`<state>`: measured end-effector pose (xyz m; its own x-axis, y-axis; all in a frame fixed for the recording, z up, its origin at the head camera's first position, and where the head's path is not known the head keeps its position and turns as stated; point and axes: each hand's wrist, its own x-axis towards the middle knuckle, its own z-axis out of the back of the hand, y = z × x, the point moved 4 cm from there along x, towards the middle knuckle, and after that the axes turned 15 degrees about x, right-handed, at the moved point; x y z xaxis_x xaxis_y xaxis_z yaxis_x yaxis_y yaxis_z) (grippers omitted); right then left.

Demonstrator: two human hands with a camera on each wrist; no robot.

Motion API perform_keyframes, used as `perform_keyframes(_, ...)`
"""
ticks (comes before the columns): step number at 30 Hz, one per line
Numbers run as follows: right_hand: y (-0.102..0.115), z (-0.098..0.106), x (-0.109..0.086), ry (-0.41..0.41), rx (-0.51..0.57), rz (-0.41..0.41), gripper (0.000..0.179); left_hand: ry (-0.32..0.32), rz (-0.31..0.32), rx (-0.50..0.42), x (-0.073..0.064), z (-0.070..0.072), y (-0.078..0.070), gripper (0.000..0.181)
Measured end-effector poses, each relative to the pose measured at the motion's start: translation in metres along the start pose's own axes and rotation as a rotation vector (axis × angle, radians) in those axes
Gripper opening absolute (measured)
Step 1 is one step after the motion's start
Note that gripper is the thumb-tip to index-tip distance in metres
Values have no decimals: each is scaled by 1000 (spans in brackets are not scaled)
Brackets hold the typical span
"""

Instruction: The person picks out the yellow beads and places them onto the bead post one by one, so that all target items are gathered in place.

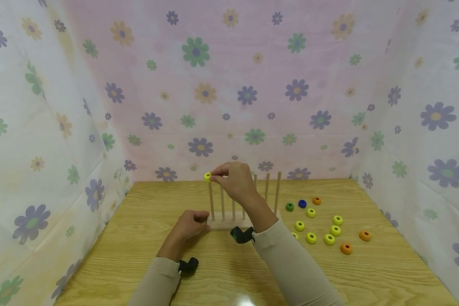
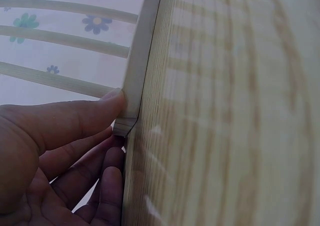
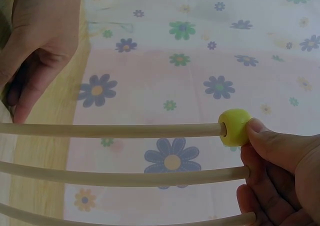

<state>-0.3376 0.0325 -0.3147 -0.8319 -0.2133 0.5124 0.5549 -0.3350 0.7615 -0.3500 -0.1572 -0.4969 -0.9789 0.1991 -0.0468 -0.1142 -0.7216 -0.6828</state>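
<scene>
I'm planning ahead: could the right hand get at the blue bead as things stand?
Probably not yet: the right hand pinches a yellow bead, though the blue bead lies uncovered on the table.

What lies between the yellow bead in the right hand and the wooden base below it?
Only the leftmost peg, its shaft bare: in the head view it rises from the wooden base up to the yellow bead.

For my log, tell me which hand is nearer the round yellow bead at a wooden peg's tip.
Right: the right hand pinches the yellow bead; the left hand is below, gripping the left end of the pale wooden rack.
</scene>
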Motion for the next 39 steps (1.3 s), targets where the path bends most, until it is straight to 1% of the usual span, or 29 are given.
perform_keyframes(7,0,0,0,-1,0,5,7,-5,-4,-11,-1,1,-3,44)
perform_keyframes(11,1,-1,-1,3,4,12,6,-9,8,-17,-2,1,-3,43)
perform_keyframes(15,1,-2,-2,3,-8,24,6,-8,4,-16,-2,1,-2,43)
perform_keyframes(18,1,-2,-2,4,-19,33,8,-6,-3,-12,-1,0,-1,43)
perform_keyframes(26,0,-3,-3,11,-41,46,17,11,10,-35,-1,0,0,45)
perform_keyframes(39,0,-2,-4,8,-43,71,16,10,12,-37,-1,-1,0,44)
